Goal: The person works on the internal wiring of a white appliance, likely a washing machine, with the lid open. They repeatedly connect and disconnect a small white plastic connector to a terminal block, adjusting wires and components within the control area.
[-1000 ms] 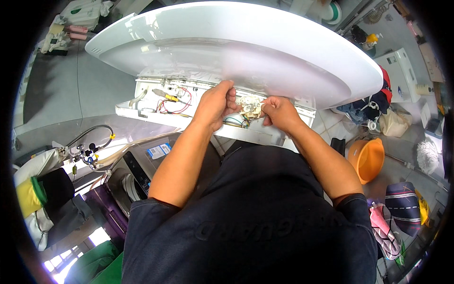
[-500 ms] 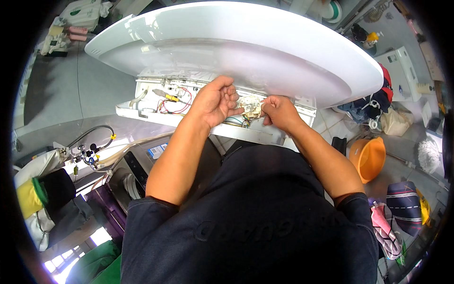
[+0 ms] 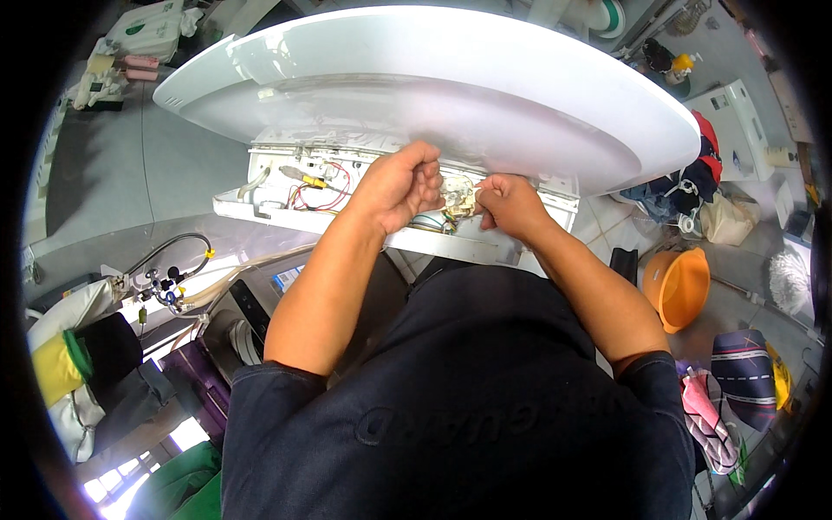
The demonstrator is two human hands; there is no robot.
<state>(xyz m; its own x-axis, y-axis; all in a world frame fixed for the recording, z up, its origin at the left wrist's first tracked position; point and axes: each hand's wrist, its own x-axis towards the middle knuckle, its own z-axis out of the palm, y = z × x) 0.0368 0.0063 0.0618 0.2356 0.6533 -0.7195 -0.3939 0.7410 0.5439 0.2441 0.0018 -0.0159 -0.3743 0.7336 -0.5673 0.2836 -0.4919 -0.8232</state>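
A cream-coloured part (image 3: 459, 196) with wires under it sits in a long open white housing (image 3: 286, 214). My right hand (image 3: 511, 204) pinches the right edge of this part between thumb and fingers. On its other side my left hand (image 3: 402, 187) is closed, fingers curled in a loose fist beside the part. Its fingertips are turned in, and I cannot make out what they hold, if anything. Red wires and a yellow connector (image 3: 314, 181) lie in the left of the housing. A big curved white panel (image 3: 433, 95) rises behind both hands.
An orange basin (image 3: 676, 290) stands at the right, with heaped clothes (image 3: 680, 195) behind it and folded cloth (image 3: 742, 377) in front. To the left are a gauge set with a black hose (image 3: 169, 282), bags and a purple case (image 3: 195, 381).
The little finger of my left hand, stretched toward the part before, is now curled in with the others. My right hand keeps its pinch, almost in the same place.
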